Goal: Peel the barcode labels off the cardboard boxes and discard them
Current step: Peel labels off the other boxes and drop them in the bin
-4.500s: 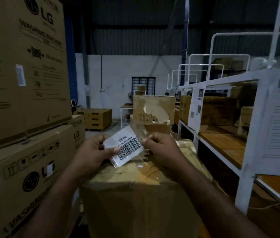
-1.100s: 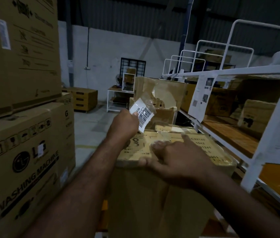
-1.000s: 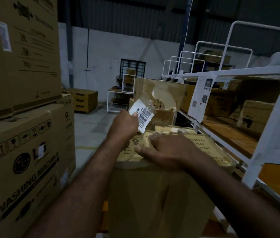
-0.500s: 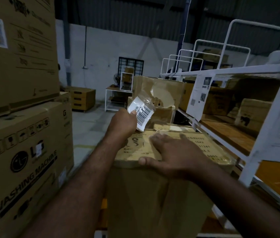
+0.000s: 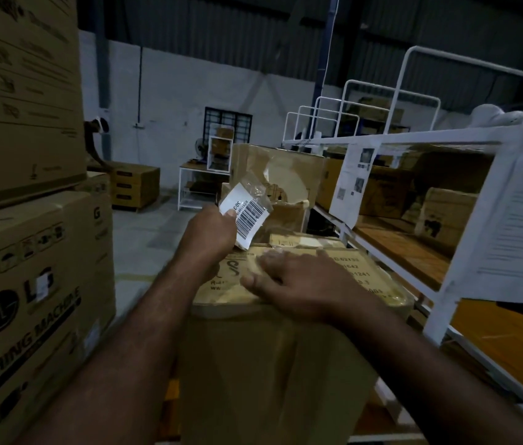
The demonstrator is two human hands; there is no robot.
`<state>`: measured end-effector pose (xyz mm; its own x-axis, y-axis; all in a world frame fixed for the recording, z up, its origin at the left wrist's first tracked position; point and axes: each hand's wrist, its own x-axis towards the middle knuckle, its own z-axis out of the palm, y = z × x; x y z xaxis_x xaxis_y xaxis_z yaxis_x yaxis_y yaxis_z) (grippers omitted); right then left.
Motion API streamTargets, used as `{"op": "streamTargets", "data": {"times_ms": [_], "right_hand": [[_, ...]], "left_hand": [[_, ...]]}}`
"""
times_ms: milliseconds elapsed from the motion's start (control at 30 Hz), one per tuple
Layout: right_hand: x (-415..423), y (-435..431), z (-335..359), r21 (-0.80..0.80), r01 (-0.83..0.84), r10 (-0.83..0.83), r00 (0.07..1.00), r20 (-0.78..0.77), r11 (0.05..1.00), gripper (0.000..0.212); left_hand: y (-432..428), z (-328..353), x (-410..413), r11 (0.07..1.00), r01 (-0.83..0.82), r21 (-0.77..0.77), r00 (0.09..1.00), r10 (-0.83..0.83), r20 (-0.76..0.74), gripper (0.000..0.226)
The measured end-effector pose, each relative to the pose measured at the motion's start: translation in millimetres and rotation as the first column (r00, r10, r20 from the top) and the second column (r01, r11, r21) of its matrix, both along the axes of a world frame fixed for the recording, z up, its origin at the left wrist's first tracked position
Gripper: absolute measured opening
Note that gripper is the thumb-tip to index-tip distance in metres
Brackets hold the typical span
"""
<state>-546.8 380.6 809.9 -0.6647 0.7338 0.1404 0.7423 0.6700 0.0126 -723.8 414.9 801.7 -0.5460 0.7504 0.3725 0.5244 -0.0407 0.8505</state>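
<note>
- At nine o'clock, stacked washing-machine cartons (image 5: 32,284) fill the left edge.
- Just above centre, the left hand (image 5: 205,240) pinches the barcode label (image 5: 250,216) between thumb and curled fingers. The label stands in the air, off the box, with crumpled clear film (image 5: 255,187) clinging at its twelve o'clock.
- The cardboard box (image 5: 273,364) stands at six o'clock, under both hands.
- The right hand (image 5: 298,285) lies on the box top, fingers straight and spread, gripping nothing. Its fingertips seem to press the card, though the dim light leaves that unsure.
- At three o'clock stands a white shelf rack (image 5: 475,226).
</note>
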Motion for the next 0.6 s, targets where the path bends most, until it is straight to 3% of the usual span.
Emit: {"op": "streamTargets", "data": {"times_ms": [100,267,400,533,600], "right_hand": [[-26,18,6,-0.006,0.055,-0.054,0.998,0.030,0.998,0.111],[-32,-3,-5,0.092,-0.062,0.073,0.989,-0.129,0.994,0.069],[-4,-31,-10,0.095,-0.101,0.101,0.995,0.001,0.990,0.102],[11,-23,-4,0.080,-0.063,0.060,0.997,0.038,0.995,0.102],[3,-3,0,0.101,0.006,-0.008,1.000,0.020,0.995,0.113]], "left_hand": [[1,3,-2,1.000,-0.004,-0.031,1.000,0.004,-0.030,0.031],[4,3,-4,0.999,0.024,-0.036,0.998,-0.025,-0.052,0.027],[8,1,-3,0.999,0.040,0.000,0.999,-0.040,0.021,0.018],[6,1,-2,0.994,0.093,0.050,0.987,-0.098,0.123,0.019],[2,2,-1,0.996,0.079,0.038,0.988,-0.084,0.131,0.020]]}}
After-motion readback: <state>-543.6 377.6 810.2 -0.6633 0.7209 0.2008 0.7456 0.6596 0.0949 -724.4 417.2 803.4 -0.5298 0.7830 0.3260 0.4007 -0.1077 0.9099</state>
